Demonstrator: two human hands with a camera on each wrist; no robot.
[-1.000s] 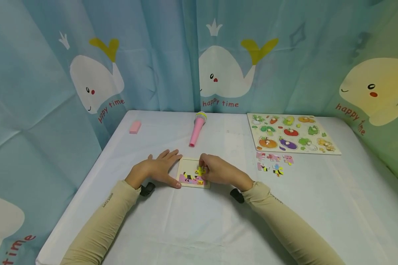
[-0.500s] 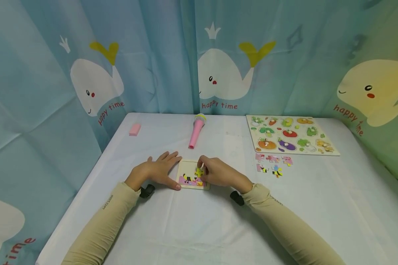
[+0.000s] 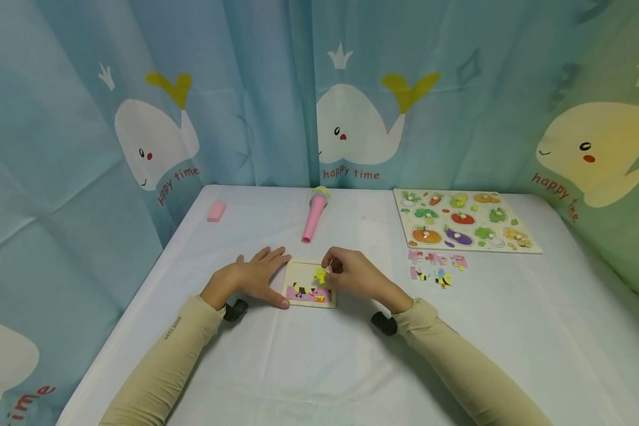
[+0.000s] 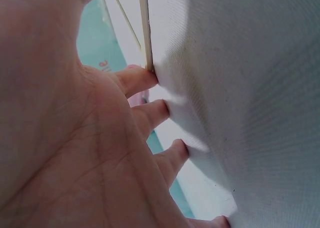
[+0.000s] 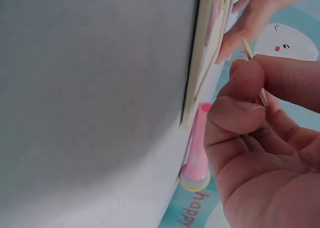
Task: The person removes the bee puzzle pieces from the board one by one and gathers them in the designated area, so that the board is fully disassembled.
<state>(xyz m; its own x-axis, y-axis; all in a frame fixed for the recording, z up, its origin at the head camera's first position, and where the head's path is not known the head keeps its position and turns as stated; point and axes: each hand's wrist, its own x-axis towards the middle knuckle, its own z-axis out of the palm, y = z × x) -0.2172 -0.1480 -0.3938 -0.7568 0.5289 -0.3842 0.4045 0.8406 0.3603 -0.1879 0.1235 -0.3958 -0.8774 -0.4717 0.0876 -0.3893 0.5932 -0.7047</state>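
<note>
A small wooden jigsaw tray lies on the table, its lower part filled with pink, black and yellow pieces. My left hand is spread flat beside it, thumb and index finger at its left edge. In the left wrist view an index finger touches the tray's edge. Over the tray's right side my right hand pinches a yellow jigsaw piece between thumb and index finger. The right wrist view catches that piece edge-on, held up apart from the tray.
Several loose jigsaw pieces lie to the right, just below a vegetable peg-puzzle board. A pink toy microphone lies behind the tray. A pink block is at the far left. A whale-print curtain hangs behind the table.
The right hand has raised the yellow jigsaw piece from the tray and tilted it slightly. The left hand stays at the tray's edge. The head view has shifted a little.
</note>
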